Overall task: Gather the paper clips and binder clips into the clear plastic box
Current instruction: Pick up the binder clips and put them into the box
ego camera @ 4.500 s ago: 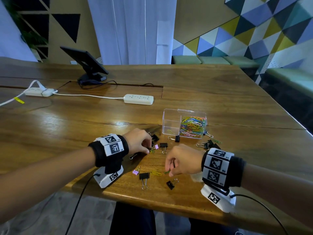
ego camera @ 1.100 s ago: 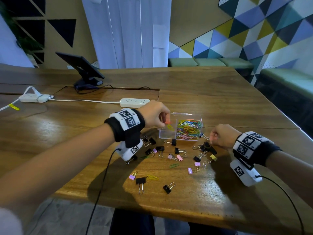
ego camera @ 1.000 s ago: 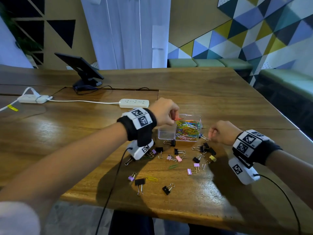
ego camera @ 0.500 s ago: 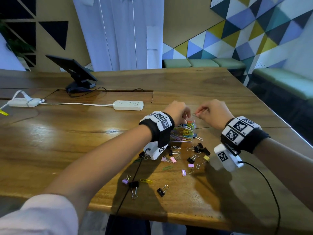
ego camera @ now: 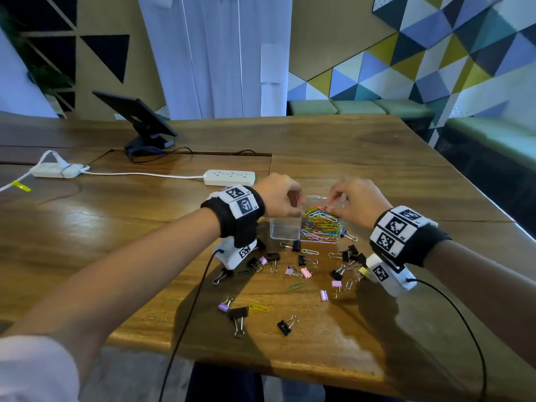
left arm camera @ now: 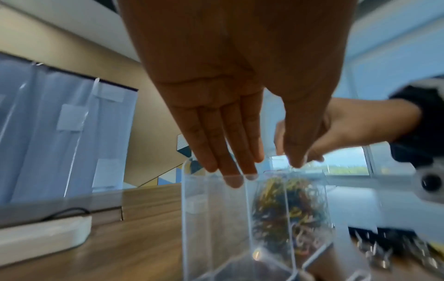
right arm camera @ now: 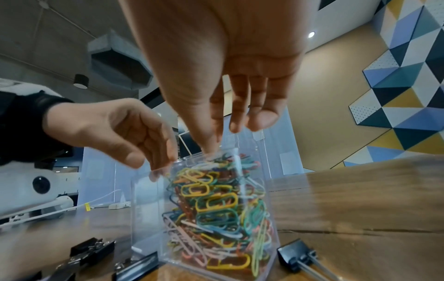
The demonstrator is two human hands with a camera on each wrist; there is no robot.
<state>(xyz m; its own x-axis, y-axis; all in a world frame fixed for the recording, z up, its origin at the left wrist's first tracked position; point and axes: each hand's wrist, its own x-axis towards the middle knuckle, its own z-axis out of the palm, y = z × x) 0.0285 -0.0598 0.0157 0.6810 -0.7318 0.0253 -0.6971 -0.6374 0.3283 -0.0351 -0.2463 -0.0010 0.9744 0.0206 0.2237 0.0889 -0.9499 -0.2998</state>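
Head view: clear plastic box [ego camera: 285, 232] lay long-axis left-right on wooden table [ego camera: 377, 158], geometric wall [ego camera: 435, 53] behind; left hand [ego camera: 278, 195] and right hand [ego camera: 359, 201] above, fingers loosely extended.

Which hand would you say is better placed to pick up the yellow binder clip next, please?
Probably the right. The yellow binder clip lies on the table just beside the right wrist, while the right hand and the left hand both hang over the clear plastic box; the left would have to cross over.
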